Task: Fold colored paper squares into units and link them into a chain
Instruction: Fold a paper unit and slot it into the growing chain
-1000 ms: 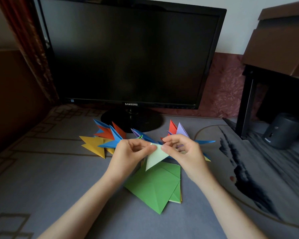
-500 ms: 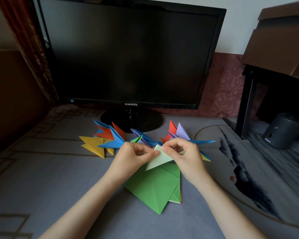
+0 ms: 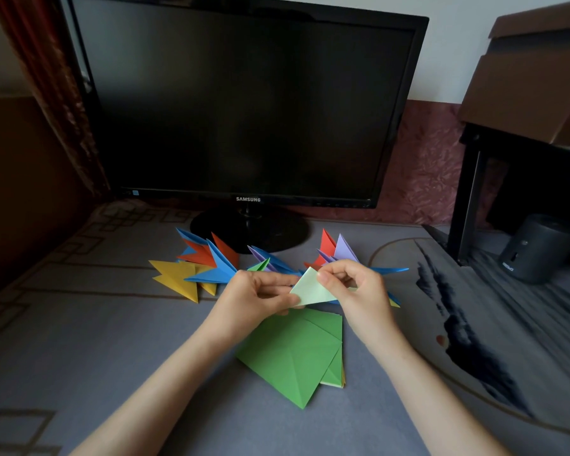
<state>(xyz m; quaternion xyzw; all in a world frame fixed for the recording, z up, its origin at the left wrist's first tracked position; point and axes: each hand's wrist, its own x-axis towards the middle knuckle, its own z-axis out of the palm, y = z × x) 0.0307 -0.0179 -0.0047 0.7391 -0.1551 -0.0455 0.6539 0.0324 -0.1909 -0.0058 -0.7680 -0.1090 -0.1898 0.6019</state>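
The pale green unit [image 3: 311, 291] is held in the air a little above the desk [image 3: 79, 340], between the two hands. The left hand [image 3: 254, 302] pinches its left corner, with the fingers [image 3: 277, 278] curled close together on the paper. The right hand [image 3: 356, 291] holds the upper right edge, and its fingers [image 3: 331, 278] are clamped on the fold together with the thumb. The right part of the unit is covered by this hand, so its full shape cannot be seen.

Directly below the hands, a stack of green paper [image 3: 293, 353] lies flat on the desk. Its top sheet shows creases, and a thin yellow edge comes out at the lower right corner.

Behind the hands lies the chain [image 3: 211, 261] of pointed units in yellow, blue, orange, purple and green, spread from left to right. The hands stand in front of its middle part, so it is not possible to see how the left group joins the right group, or whether the pale green unit touches it.

Further back stands a black monitor [image 3: 244, 103] with a dark screen; its round foot is just behind the chain. At the right, a black frame [image 3: 468, 192] carries a brown cardboard box [image 3: 533, 80], cut off by the picture edge. A dark cylinder [image 3: 537, 248] stands in the shadow under it, hard to identify. A red curtain [image 3: 46, 77] hangs at the upper left.
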